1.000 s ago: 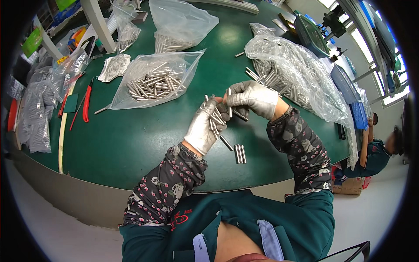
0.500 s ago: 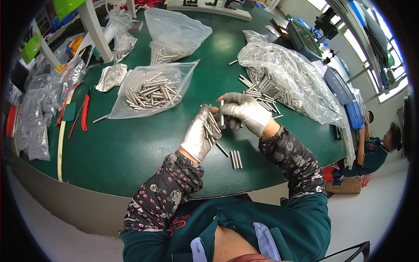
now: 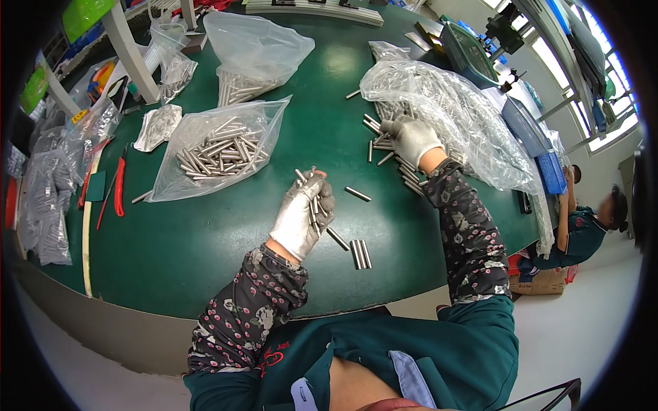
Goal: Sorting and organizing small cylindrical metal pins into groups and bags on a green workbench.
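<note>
My left hand (image 3: 301, 214), in a white glove with grey fingers, is closed around several short metal pins (image 3: 314, 207) whose ends stick out past the fingers. My right hand (image 3: 412, 139), gloved likewise, reaches into loose metal pins (image 3: 408, 175) at the mouth of a large clear plastic bag (image 3: 466, 116). Its fingers are bent and pressed together; whatever they grip is hidden. Between the hands lies a single pin (image 3: 358, 194). Nearer me, a small row of pins (image 3: 360, 254) lies side by side, with a slanted pin (image 3: 338, 238) beside it.
An open plastic bag of pins (image 3: 218, 147) lies on the green table (image 3: 171, 253), with another bag (image 3: 257, 48) behind it. Red-handled pliers (image 3: 119, 188) and a wooden strip (image 3: 88, 233) lie at left. Blue baskets (image 3: 528, 127) stand at right; beyond sits another person (image 3: 582, 229).
My right hand has moved away from my left, right and farther out, to the pile by the large bag. A loose pin now shows between the hands. My left hand still holds its pins.
</note>
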Demonstrator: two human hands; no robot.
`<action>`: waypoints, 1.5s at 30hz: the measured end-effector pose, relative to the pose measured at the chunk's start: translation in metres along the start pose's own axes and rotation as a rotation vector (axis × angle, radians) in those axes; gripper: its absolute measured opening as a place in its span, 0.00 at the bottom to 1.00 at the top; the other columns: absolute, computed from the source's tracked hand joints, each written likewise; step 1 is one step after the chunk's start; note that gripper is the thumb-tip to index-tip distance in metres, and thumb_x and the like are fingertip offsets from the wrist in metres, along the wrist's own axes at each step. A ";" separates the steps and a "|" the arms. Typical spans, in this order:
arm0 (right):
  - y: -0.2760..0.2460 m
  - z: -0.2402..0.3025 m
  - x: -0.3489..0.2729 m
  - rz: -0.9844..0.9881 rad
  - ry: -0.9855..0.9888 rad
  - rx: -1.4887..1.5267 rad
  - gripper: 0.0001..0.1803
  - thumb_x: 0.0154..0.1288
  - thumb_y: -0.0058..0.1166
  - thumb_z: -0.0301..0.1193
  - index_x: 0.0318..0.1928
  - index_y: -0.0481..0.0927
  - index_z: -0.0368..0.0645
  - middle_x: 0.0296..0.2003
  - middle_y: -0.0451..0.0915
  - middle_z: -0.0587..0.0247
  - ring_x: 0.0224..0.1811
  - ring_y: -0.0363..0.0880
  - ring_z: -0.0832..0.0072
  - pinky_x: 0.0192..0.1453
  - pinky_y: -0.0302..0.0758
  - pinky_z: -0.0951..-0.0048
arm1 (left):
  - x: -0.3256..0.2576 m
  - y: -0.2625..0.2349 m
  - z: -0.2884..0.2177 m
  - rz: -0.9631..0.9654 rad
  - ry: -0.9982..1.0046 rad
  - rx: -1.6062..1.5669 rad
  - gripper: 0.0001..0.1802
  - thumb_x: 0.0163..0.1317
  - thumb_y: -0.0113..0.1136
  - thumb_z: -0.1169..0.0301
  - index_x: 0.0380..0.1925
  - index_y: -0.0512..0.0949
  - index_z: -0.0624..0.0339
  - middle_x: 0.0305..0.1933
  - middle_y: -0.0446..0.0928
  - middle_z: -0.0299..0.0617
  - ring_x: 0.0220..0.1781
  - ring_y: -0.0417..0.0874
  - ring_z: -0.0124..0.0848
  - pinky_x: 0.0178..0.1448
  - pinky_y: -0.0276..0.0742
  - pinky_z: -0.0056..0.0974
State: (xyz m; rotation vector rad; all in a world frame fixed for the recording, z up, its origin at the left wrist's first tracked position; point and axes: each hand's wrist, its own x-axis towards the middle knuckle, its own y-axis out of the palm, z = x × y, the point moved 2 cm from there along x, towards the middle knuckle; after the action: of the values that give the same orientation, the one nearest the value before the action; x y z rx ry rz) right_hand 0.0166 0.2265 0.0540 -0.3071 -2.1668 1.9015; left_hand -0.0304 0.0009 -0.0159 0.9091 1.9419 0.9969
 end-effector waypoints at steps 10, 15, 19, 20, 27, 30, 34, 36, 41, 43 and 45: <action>-0.020 0.018 -0.005 -0.272 -0.266 0.075 0.08 0.49 0.48 0.25 0.33 0.74 0.47 0.25 0.74 0.60 0.29 0.76 0.62 0.31 0.73 0.65 | 0.003 -0.003 0.000 0.014 -0.009 -0.046 0.08 0.60 0.51 0.66 0.36 0.69 0.56 0.27 0.67 0.32 0.23 0.67 0.22 0.19 0.59 0.24; -0.039 0.079 -0.045 -0.541 -0.687 0.003 0.09 0.47 0.49 0.28 0.32 0.71 0.48 0.26 0.74 0.67 0.23 0.73 0.74 0.22 0.69 0.72 | 0.001 -0.004 -0.002 0.042 -0.024 -0.054 0.08 0.61 0.50 0.66 0.38 0.71 0.55 0.30 0.72 0.36 0.25 0.73 0.24 0.19 0.64 0.24; -0.025 0.090 -0.065 -0.640 -0.865 -0.134 0.13 0.48 0.46 0.33 0.37 0.72 0.47 0.35 0.77 0.61 0.23 0.71 0.79 0.24 0.66 0.78 | -0.001 0.008 0.002 -0.022 0.016 -0.018 0.06 0.60 0.51 0.68 0.37 0.72 0.53 0.30 0.73 0.32 0.26 0.75 0.21 0.22 0.68 0.23; -0.023 0.092 -0.068 -0.618 -0.869 -0.144 0.13 0.49 0.46 0.33 0.38 0.72 0.46 0.36 0.77 0.61 0.24 0.71 0.79 0.24 0.66 0.78 | -0.002 0.011 0.003 -0.016 0.026 -0.033 0.06 0.60 0.51 0.69 0.37 0.71 0.52 0.30 0.73 0.31 0.27 0.75 0.20 0.24 0.69 0.23; -0.023 0.082 -0.060 -0.568 -0.600 0.151 0.11 0.51 0.47 0.29 0.38 0.74 0.49 0.42 0.76 0.62 0.27 0.76 0.74 0.28 0.71 0.74 | -0.001 0.000 0.002 0.053 0.046 -0.074 0.05 0.60 0.49 0.72 0.36 0.69 0.52 0.30 0.73 0.33 0.28 0.76 0.24 0.25 0.71 0.26; -0.024 0.040 -0.041 -0.349 -0.051 0.171 0.11 0.52 0.47 0.28 0.38 0.75 0.50 0.36 0.77 0.59 0.31 0.77 0.65 0.34 0.74 0.66 | 0.001 -0.004 0.002 0.043 0.024 -0.114 0.04 0.60 0.48 0.71 0.36 0.68 0.53 0.29 0.73 0.36 0.28 0.77 0.27 0.23 0.70 0.28; 0.002 0.001 -0.023 -0.045 0.182 0.028 0.10 0.53 0.46 0.31 0.35 0.78 0.51 0.35 0.78 0.58 0.36 0.77 0.61 0.40 0.73 0.63 | 0.002 -0.003 0.002 0.031 0.026 -0.056 0.07 0.58 0.51 0.69 0.37 0.69 0.54 0.31 0.72 0.36 0.30 0.75 0.27 0.21 0.66 0.28; 0.012 -0.003 -0.013 0.000 0.202 0.049 0.10 0.53 0.46 0.32 0.35 0.79 0.51 0.35 0.78 0.58 0.37 0.77 0.60 0.42 0.73 0.63 | 0.002 -0.003 0.001 0.020 -0.004 -0.087 0.08 0.58 0.50 0.70 0.38 0.69 0.54 0.32 0.72 0.36 0.30 0.75 0.27 0.21 0.67 0.28; 0.014 -0.011 0.009 0.165 0.220 0.052 0.11 0.51 0.47 0.31 0.34 0.80 0.52 0.34 0.79 0.57 0.39 0.77 0.61 0.43 0.73 0.64 | 0.001 -0.001 0.001 0.000 -0.001 -0.073 0.06 0.61 0.46 0.71 0.38 0.68 0.54 0.30 0.73 0.38 0.26 0.77 0.26 0.21 0.69 0.27; 0.017 -0.015 0.018 0.248 0.167 -0.008 0.10 0.51 0.47 0.31 0.33 0.81 0.49 0.34 0.79 0.54 0.39 0.77 0.59 0.42 0.73 0.63 | 0.002 -0.002 0.001 0.006 -0.007 -0.077 0.06 0.61 0.46 0.71 0.38 0.68 0.55 0.30 0.73 0.38 0.26 0.77 0.26 0.21 0.70 0.26; 0.019 -0.016 0.024 0.277 0.111 -0.053 0.10 0.51 0.47 0.31 0.33 0.81 0.49 0.34 0.79 0.53 0.39 0.77 0.59 0.42 0.73 0.63 | 0.002 -0.002 0.001 0.013 -0.011 -0.084 0.06 0.61 0.46 0.71 0.38 0.68 0.55 0.30 0.74 0.38 0.26 0.77 0.26 0.21 0.70 0.26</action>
State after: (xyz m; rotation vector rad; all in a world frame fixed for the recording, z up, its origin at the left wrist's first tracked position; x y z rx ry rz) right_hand -0.0011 0.2516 0.0387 -0.7396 -2.1972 1.9122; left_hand -0.0309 0.0020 -0.0190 0.8792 1.8730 1.0703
